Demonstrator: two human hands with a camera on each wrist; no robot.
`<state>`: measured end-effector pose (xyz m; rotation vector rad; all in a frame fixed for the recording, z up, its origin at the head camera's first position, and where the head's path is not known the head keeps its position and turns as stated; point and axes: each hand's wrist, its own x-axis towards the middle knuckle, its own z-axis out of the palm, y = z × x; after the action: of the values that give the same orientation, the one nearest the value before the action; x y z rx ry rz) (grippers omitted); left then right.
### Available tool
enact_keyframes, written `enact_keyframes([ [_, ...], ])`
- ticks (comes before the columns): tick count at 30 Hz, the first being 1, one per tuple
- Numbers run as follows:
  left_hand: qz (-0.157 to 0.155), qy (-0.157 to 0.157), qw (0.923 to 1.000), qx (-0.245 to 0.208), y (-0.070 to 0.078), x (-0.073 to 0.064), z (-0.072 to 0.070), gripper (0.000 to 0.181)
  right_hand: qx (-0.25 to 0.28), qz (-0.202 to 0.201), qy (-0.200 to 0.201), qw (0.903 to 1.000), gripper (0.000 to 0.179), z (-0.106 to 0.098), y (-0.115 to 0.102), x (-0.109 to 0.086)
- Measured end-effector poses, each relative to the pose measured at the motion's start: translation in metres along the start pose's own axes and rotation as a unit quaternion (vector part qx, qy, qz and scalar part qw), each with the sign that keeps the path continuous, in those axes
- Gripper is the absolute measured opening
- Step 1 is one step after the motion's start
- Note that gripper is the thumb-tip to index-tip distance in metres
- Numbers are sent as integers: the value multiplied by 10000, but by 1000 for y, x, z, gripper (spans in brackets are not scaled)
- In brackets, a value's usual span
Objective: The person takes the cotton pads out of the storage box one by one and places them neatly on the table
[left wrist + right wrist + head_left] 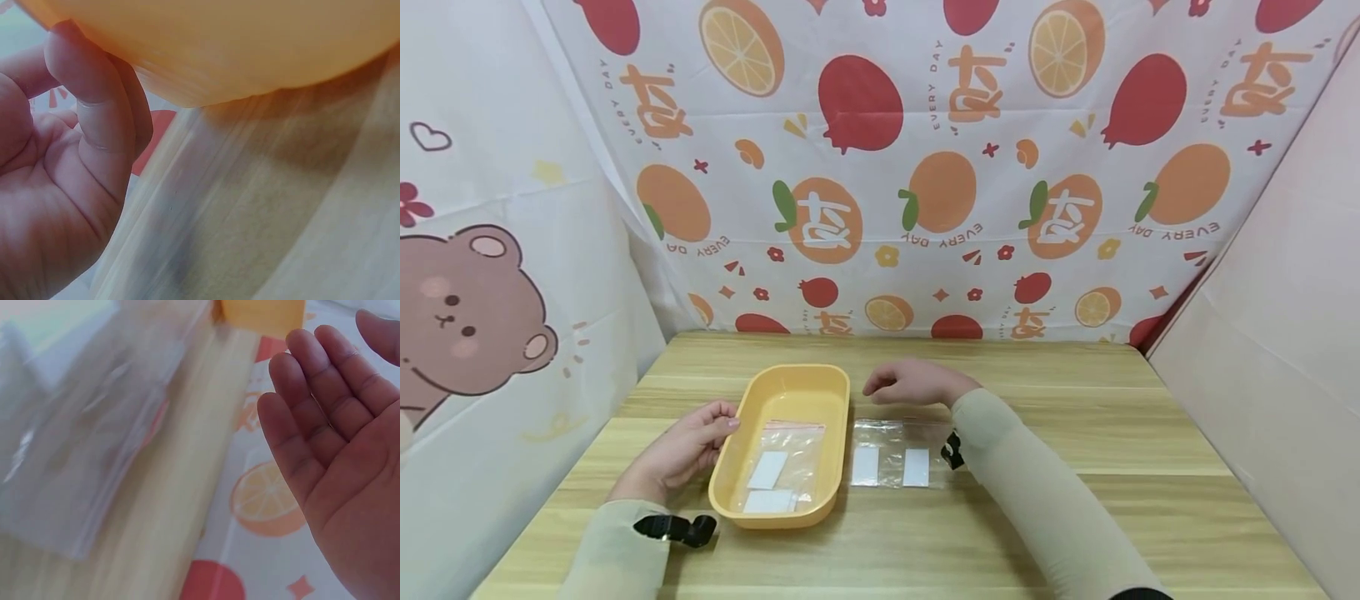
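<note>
- Left hand (688, 443) grips the yellow tray (793, 396) near its ten o'clock; light, steady pressure should stop it sliding.
- Bagged white pieces (767, 471) lie inside, toward six o'clock.
- Clear bags (889, 435) lie on the desk (925, 542), at the tray's three o'clock; pinching a top edge looks surest.
- Right hand (917, 383), empty, fingers loosely extended, hangs near the bags' twelve o'clock.

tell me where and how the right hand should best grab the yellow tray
The yellow tray is probably best pinched at its long right rim, coming from the right: it stands raised and ungripped, opposite the side that the left hand holds, and the right hand is close by.
</note>
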<state>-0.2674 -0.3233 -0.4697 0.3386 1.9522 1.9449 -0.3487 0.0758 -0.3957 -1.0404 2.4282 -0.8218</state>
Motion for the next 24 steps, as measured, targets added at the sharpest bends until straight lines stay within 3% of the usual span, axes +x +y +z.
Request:
enact_keyframes([
  [11,43,-84,10000,15,3,-3,3,24,-104,-473,-61,9988,26,6,-40,29],
  [15,-72,15,10000,12,2,-4,4,22,-323,-519,-218,9979,27,12,-49,41],
  [21,92,-187,9997,-97,3,-3,2,23,-779,-637,-590,9932,28,24,-59,64],
  [24,68,-142,9998,-98,5,-2,3,23,-916,-686,-803,9902,27,30,-59,75],
])
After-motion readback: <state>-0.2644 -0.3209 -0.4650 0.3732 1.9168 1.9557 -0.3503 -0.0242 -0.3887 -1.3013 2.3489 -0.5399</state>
